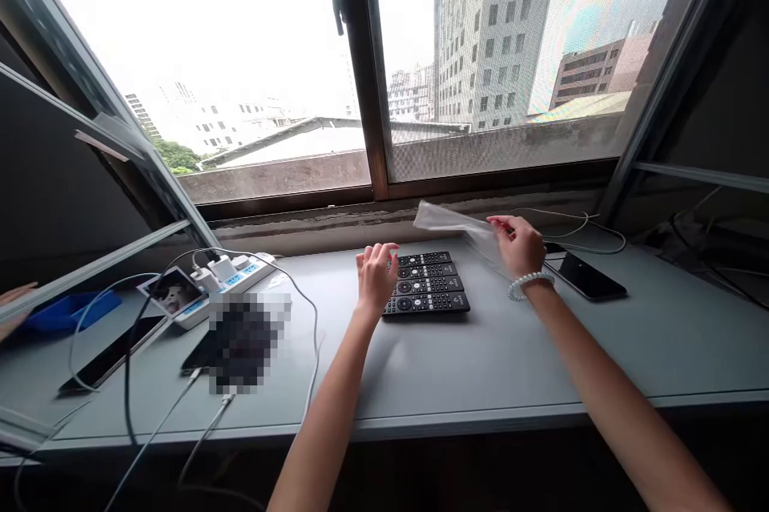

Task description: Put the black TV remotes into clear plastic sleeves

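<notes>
Several black remote controls [428,302] lie side by side in a stack-like row on the grey desk. My left hand [376,280] is at their left ends, covering part of them; its fingers are loosely curled and apart, and no object shows in them. To the right, my right hand [520,243] pinches a clear plastic bag [448,219] between thumb and fingers. The bag hangs in the air, stretching left above the far ends of the remotes. A pale bead bracelet [531,280] circles my right wrist.
A black phone [585,276] lies right of my right hand. On the left are a white power strip [243,278] with plugs, cables, a pixelated dark device [201,348], and another dark device [111,356]. Another person's hand [15,300] shows near a blue tray [75,310].
</notes>
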`<state>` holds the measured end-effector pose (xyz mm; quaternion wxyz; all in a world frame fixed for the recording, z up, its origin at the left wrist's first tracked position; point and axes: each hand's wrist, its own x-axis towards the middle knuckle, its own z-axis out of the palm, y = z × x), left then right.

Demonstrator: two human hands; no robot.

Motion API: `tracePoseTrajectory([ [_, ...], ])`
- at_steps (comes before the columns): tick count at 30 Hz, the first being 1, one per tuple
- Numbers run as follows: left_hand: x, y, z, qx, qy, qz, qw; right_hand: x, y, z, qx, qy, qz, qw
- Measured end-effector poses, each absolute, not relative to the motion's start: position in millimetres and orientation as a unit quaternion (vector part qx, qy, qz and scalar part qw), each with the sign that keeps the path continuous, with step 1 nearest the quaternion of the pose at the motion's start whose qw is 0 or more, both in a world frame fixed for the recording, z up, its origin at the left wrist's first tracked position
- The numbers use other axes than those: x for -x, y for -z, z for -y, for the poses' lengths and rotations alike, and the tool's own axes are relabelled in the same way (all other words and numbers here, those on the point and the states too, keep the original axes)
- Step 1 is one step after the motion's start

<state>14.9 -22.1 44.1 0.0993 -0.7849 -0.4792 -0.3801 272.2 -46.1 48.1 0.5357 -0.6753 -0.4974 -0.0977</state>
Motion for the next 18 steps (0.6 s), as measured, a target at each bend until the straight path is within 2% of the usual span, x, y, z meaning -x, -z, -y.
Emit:
tracePoseTrajectory([
  [4, -20, -44, 27, 0.839, 0.355, 0.41, 0.035, -297, -43, 43, 0.722, 0.105, 0.411, 0.547],
  [11, -38, -33, 46, 0.906, 0.199, 0.363, -0.09, -315, -19, 36, 0.795, 0.086, 0.423, 0.426],
  [18, -44, -20, 48, 0.907, 0.13, 0.384, -0.113, -290, -27, 35, 0.703, 0.176, 0.502, 0.472],
])
